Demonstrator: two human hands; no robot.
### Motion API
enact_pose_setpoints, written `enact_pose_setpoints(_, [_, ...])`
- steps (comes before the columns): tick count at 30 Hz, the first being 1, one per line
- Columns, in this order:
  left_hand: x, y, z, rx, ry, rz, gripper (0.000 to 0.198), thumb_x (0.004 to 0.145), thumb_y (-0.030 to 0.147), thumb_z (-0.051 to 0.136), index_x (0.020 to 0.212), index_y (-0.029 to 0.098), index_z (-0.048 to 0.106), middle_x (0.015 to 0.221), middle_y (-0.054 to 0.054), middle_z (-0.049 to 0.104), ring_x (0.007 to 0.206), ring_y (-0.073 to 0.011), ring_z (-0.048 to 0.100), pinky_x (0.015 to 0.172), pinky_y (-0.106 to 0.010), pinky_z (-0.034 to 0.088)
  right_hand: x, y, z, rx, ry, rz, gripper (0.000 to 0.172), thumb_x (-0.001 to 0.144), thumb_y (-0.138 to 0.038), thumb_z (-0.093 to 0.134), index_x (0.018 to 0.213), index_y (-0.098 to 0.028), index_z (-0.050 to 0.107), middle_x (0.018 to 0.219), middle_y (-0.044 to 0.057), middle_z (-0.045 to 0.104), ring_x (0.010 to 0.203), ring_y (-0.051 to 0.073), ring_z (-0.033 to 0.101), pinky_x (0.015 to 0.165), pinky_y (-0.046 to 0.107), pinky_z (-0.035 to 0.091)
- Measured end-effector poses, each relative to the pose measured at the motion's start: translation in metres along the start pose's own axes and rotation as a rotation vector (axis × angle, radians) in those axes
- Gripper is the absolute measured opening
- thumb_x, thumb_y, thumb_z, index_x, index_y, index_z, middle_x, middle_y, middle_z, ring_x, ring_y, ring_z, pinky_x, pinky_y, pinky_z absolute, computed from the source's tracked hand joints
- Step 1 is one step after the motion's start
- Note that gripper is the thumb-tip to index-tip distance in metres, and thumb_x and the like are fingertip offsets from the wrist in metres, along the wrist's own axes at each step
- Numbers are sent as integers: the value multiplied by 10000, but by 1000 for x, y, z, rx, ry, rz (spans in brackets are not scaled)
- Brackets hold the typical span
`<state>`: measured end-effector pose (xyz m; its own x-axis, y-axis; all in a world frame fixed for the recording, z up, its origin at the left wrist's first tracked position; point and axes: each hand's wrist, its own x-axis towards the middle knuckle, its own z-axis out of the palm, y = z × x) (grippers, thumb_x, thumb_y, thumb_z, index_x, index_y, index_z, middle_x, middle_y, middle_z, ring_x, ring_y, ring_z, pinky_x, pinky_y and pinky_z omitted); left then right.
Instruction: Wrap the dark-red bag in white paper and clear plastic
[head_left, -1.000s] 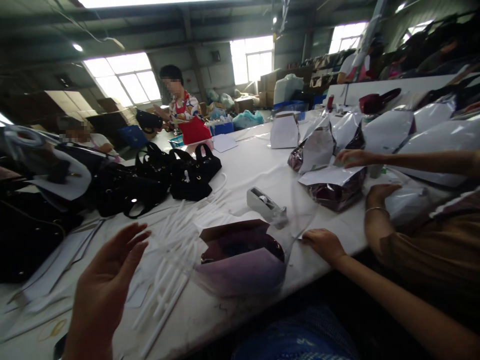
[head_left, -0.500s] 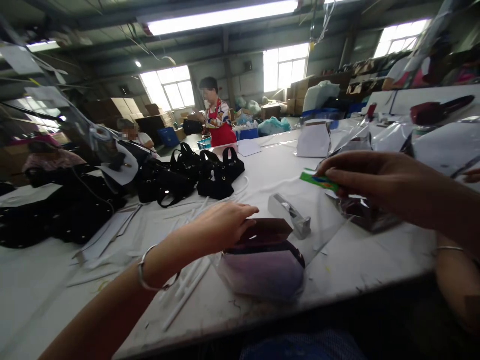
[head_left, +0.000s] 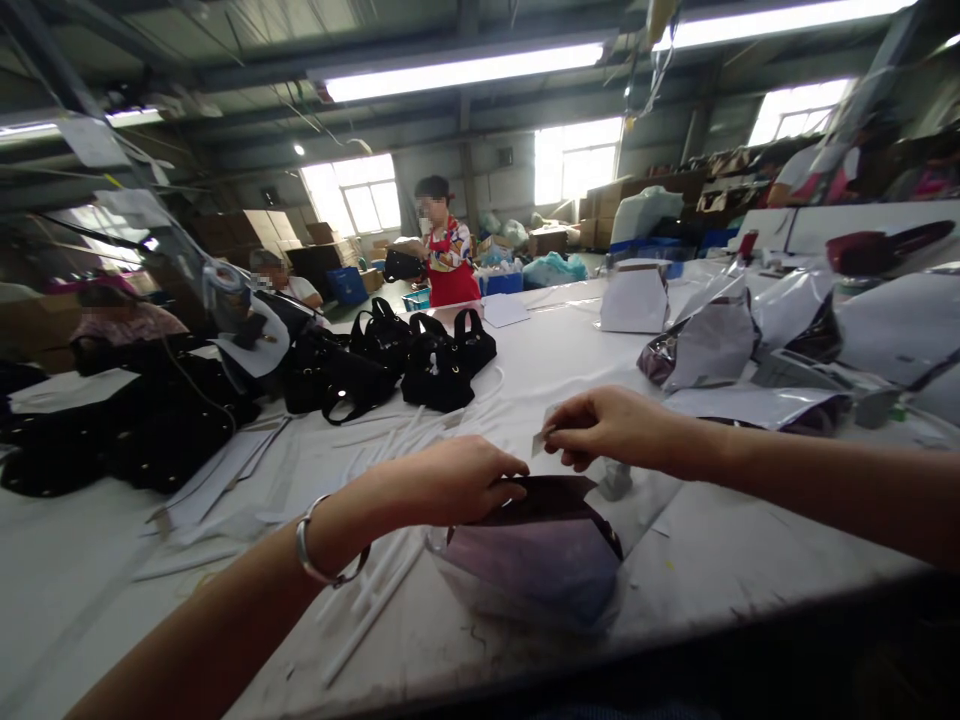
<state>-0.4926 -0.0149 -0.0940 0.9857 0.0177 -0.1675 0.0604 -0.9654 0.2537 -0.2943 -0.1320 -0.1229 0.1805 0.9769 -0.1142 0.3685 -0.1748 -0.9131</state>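
A purple handbag in clear plastic (head_left: 540,570) rests near the table's front edge, its dark upper panel raised. My left hand (head_left: 469,480) holds this panel's top edge between thumb and fingers. Just above and to the right of it, my right hand (head_left: 600,425) pinches a small clear strip, which looks like tape (head_left: 537,443). Partly hidden under that hand is a grey tape dispenser (head_left: 616,480). Several white rods (head_left: 375,600) lie left of the handbag.
Black handbags (head_left: 442,365) are grouped at the back left of the white table (head_left: 540,350). Wrapped bags with white sheets (head_left: 712,340) crowd the right side. A person in a red apron (head_left: 450,260) stands beyond the table; others sit at the left.
A hand holding a green packet at the right is gone from there. My right hand is now over the tape dispenser with the clear strip. My left hand stays on the handbag.
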Motion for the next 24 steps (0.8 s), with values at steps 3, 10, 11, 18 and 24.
enact_pose_setpoints(3, [-3, -2, -3, -31, 60, 22, 266, 973, 287, 511, 1097, 211, 734, 847, -50, 754, 695, -160, 656, 617, -236, 450, 2, -4, 6, -103, 6, 28, 276, 805, -353, 707, 995, -158, 752, 827, 62, 763, 603, 185, 706, 549, 278, 604])
enact_pose_setpoints(10, [-81, -29, 13, -265, 874, -195, 275, 924, 403, 621, 1144, 275, 723, 1116, -41, 748, 975, -216, 711, 832, -283, 568, -76, -5, -36, -773, 784, -512, 321, 892, -475, 626, 1151, -321, 738, 1016, 15, 771, 868, 239, 745, 797, 329, 582])
enact_pose_setpoints(11, [-93, -37, 25, -349, 1021, -246, 323, 916, 407, 635, 1212, 288, 688, 1205, -44, 716, 1083, -232, 681, 892, -300, 566, -88, 6, -44, -791, 906, -491, 350, 889, -520, 626, 1173, -340, 726, 1079, 17, 760, 940, 254, 735, 856, 347, 575])
enact_pose_setpoints(18, [-90, -83, 112, -1099, 1017, -245, 745, 789, 535, 757, 1438, 265, 511, 1306, -136, 660, 1276, -309, 576, 1066, -406, 493, -102, 101, -32, 32, 623, -297, 631, 811, -570, 734, 1381, -355, 569, 1402, 68, 597, 1314, 270, 539, 1082, 398, 482])
enact_pose_setpoints(24, [-58, -97, 109, -1197, 1240, -373, 307, 656, 377, 894, 852, 179, 763, 871, -49, 754, 879, -182, 706, 889, -285, 565, -80, 105, -15, 272, 941, -89, 389, 540, -463, 931, 804, -216, 788, 905, 80, 771, 910, 279, 718, 1005, 477, 533])
